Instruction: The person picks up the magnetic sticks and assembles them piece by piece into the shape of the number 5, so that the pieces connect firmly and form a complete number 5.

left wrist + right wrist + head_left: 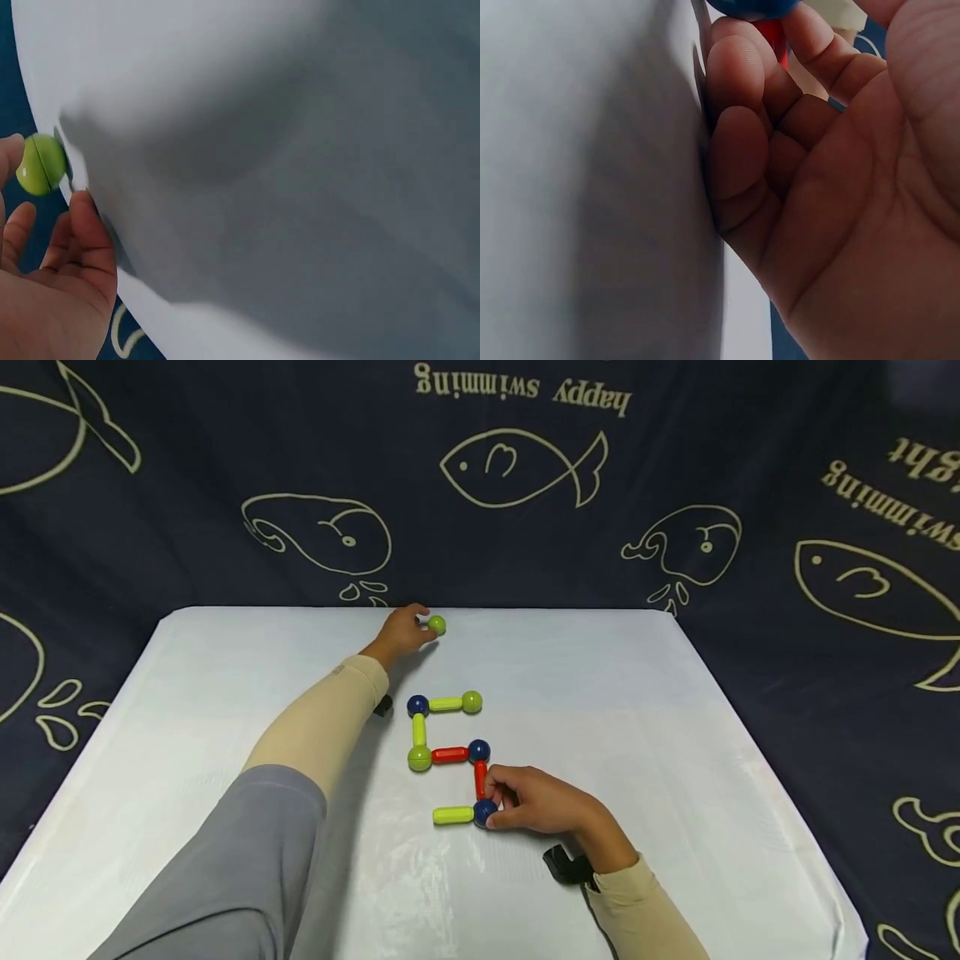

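At the far edge of the white table, my left hand (403, 631) holds a green ball (437, 625) at its fingertips. In the left wrist view the same green ball (43, 165) sits by one fingertip, with other fingers bent below it. My right hand (543, 802) grips a blue ball (485, 812) at the near corner of a joined shape of rods and balls. Its thumb lies on that ball and its index finger is beside a red rod (481, 780). A yellow-green rod (453, 815) extends left from this ball. The right wrist view shows only the underside of the blue ball (756, 6).
Farther along the shape are a blue ball (478, 751), a red rod (450, 755), a green ball (419, 758), another blue ball (417, 706) and an end green ball (472, 702). A dark printed cloth (525, 552) hangs behind the white table (637, 710).
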Available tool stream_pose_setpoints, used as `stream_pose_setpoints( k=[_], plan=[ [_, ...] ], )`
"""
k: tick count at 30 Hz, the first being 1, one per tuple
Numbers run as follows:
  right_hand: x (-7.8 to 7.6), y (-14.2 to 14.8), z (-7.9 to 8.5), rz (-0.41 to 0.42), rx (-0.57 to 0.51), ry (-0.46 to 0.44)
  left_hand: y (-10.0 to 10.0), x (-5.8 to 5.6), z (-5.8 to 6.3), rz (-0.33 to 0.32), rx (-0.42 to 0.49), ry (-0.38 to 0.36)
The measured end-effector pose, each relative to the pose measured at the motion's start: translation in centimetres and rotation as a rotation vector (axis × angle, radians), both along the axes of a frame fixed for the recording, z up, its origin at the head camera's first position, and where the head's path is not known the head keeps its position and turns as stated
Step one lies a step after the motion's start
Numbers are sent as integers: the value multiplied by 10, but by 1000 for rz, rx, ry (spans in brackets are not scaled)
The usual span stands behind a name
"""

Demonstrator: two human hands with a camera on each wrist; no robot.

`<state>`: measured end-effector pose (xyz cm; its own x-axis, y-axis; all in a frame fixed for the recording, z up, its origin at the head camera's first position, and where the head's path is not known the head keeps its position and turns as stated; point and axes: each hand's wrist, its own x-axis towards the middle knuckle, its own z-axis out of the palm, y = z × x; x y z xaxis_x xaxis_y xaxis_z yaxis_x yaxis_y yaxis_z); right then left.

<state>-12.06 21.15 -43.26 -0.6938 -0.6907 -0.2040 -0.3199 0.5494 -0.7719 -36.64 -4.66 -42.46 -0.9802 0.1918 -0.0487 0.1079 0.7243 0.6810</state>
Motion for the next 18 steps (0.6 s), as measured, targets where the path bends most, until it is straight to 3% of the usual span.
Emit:
stream_pose_setpoints(
  k=[4,8,12,18],
  plan=[
    [0,2,1,1,-1,0,11,-2,-3,-12,-21,-1],
    [0,1,0,8,-8,-3,13,0,-5,21,-26,-6],
    [0,-1,-1,7,-4,5,12,4,-5,60,-4,3],
    [0,1,0,2,18,14,11,11,0,35,79,-12]
  ],
)
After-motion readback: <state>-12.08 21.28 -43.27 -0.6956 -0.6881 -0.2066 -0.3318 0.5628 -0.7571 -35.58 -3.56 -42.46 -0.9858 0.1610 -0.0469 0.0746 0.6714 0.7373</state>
